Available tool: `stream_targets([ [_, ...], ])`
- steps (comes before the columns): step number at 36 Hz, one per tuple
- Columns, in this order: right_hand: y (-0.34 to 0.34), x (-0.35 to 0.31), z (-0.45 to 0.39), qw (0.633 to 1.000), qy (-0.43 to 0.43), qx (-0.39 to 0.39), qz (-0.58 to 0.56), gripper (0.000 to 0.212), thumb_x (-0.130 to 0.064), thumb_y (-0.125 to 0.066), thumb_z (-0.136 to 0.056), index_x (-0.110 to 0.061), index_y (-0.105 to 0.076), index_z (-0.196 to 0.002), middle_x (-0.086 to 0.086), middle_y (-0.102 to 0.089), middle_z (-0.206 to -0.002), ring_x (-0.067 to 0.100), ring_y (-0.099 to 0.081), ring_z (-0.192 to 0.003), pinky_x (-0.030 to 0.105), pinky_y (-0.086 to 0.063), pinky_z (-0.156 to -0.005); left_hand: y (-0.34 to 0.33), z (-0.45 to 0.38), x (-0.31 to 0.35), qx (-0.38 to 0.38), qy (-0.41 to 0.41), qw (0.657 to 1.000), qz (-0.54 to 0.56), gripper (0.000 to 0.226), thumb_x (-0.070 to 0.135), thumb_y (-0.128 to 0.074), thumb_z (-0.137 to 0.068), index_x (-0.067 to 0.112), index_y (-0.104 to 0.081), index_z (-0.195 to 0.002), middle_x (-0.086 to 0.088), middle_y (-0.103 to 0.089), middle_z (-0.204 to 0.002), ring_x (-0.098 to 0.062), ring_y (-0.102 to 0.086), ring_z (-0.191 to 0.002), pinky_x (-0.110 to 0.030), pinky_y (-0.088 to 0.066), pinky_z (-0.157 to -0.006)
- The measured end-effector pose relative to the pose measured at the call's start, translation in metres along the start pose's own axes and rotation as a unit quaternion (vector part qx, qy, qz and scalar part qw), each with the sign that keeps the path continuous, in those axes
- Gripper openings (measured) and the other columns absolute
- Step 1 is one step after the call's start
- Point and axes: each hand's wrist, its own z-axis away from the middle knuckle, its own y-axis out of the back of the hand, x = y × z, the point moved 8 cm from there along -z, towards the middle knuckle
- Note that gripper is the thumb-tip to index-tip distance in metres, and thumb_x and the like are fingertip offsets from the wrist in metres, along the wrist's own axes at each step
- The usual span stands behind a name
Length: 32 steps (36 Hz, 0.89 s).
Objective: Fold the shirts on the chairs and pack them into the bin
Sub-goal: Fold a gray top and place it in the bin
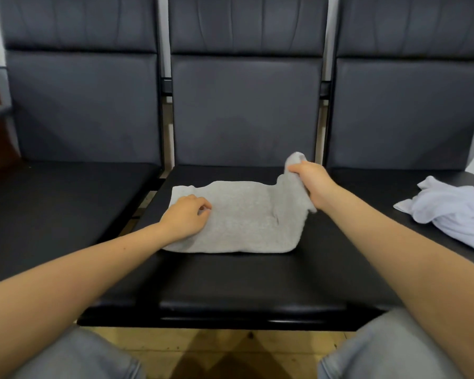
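Note:
A grey shirt [244, 217], partly folded into a flat rectangle, lies on the seat of the middle black chair [246, 285]. My left hand [188, 217] rests on its left part with the fingers loosely curled, pressing the cloth down. My right hand [311, 184] grips the shirt's right end and holds it lifted off the seat. A white shirt [454, 212] lies crumpled on the right chair's seat. No bin is in view.
Three black padded chairs stand side by side, with the left chair [66, 203] bare. Narrow gaps separate the seats. A wooden floor [203, 343] and my knees in grey jeans show below the front edge.

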Motion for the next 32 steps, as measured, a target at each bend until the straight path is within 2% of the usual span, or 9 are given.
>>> stream_targets([
  [2, -0.029, -0.011, 0.004, 0.996, 0.054, -0.048, 0.054, 0.008, -0.014, -0.053, -0.092, -0.014, -0.057, -0.100, 0.008, -0.060, -0.102, 0.023, -0.060, -0.095, 0.034, -0.051, -0.082, 0.003, -0.002, -0.005, 0.006, 0.007, 1.000, 0.006, 0.027, 0.027, -0.046, -0.097, 0.022, -0.065, -0.115, 0.003, -0.066, -0.107, -0.014, -0.060, -0.095, -0.034, -0.052, -0.082],
  [5, -0.071, -0.010, 0.012, 0.978, 0.083, -0.116, 0.151, 0.014, -0.016, -0.050, -0.093, -0.016, -0.055, -0.080, 0.005, -0.056, -0.100, 0.018, -0.055, -0.091, 0.030, -0.045, -0.072, 0.005, -0.005, -0.009, 0.008, 0.019, 1.000, 0.013, 0.025, 0.026, -0.046, -0.097, 0.022, -0.066, -0.112, 0.005, -0.068, -0.096, -0.012, -0.061, -0.081, -0.030, -0.050, -0.069],
  [12, -0.123, 0.043, 0.033, 0.918, -0.055, -0.332, 0.209, 0.035, -0.035, -0.046, -0.101, -0.012, -0.049, -0.127, 0.007, -0.067, -0.094, 0.018, -0.069, -0.076, 0.025, -0.053, -0.062, 0.002, -0.012, -0.011, 0.010, 0.014, 1.000, 0.000, 0.026, 0.025, -0.045, -0.095, 0.023, -0.068, -0.106, 0.007, -0.063, -0.093, -0.013, -0.059, -0.084, -0.030, -0.049, -0.068],
  [15, -0.111, 0.041, 0.026, 0.935, -0.029, -0.297, 0.193, 0.030, -0.030, -0.050, -0.099, -0.010, -0.060, -0.119, 0.006, -0.068, -0.088, 0.016, -0.066, -0.069, 0.023, -0.046, -0.054, -0.001, -0.014, -0.013, 0.009, 0.017, 1.000, -0.010, 0.026, 0.026, -0.044, -0.094, 0.022, -0.069, -0.097, 0.005, -0.063, -0.089, -0.015, -0.059, -0.082, -0.036, -0.052, -0.068],
  [19, -0.069, 0.028, 0.001, 0.979, 0.038, -0.145, 0.137, 0.014, -0.019, -0.058, -0.092, -0.011, -0.066, -0.099, 0.006, -0.063, -0.076, 0.013, -0.055, -0.054, 0.022, -0.036, -0.044, -0.002, -0.016, -0.011, 0.026, 0.029, 0.999, -0.007, 0.032, 0.029, -0.043, -0.095, 0.013, -0.064, -0.078, -0.001, -0.061, -0.073, -0.020, -0.059, -0.072, -0.040, -0.049, -0.059],
  [23, -0.028, 0.038, -0.024, 0.973, 0.049, -0.001, 0.227, 0.028, -0.040, -0.060, -0.090, -0.014, -0.058, -0.079, 0.003, -0.055, -0.077, 0.016, -0.050, -0.064, 0.029, -0.039, -0.056, -0.005, -0.016, -0.004, 0.045, 0.041, 0.998, 0.001, 0.035, 0.047, -0.042, -0.095, 0.029, -0.052, -0.067, 0.008, -0.054, -0.073, -0.015, -0.056, -0.078, -0.032, -0.042, -0.064],
  [27, -0.030, 0.062, -0.018, 0.912, 0.025, -0.050, 0.407, 0.054, -0.070, -0.059, -0.078, -0.020, -0.043, -0.066, -0.003, -0.050, -0.070, 0.015, -0.050, -0.063, 0.028, -0.032, -0.051, -0.016, -0.014, 0.003, 0.046, 0.046, 0.997, -0.051, 0.038, 0.057, -0.047, -0.092, 0.025, -0.060, -0.108, 0.005, -0.054, -0.107, -0.018, -0.049, -0.108, -0.036, -0.040, -0.091],
  [29, -0.039, 0.066, -0.015, 0.897, 0.033, -0.073, 0.435, 0.053, -0.072, -0.062, -0.075, -0.019, -0.052, -0.076, -0.003, -0.058, -0.081, 0.017, -0.058, -0.075, 0.028, -0.037, -0.056, -0.016, -0.015, 0.007, 0.055, 0.044, 0.995, -0.066, 0.042, 0.057, -0.047, -0.092, 0.023, -0.058, -0.113, 0.001, -0.053, -0.115, -0.020, -0.046, -0.112, -0.036, -0.037, -0.093],
  [32, -0.049, 0.064, -0.013, 0.920, 0.030, -0.098, 0.378, 0.046, -0.057, -0.067, -0.080, -0.018, -0.063, -0.105, -0.002, -0.063, -0.101, 0.017, -0.061, -0.091, 0.030, -0.047, -0.071, -0.013, -0.019, 0.011, 0.050, 0.044, 0.996, -0.064, 0.042, 0.056, -0.048, -0.092, 0.021, -0.057, -0.113, -0.002, -0.053, -0.118, -0.021, -0.047, -0.112, -0.037, -0.039, -0.092],
])
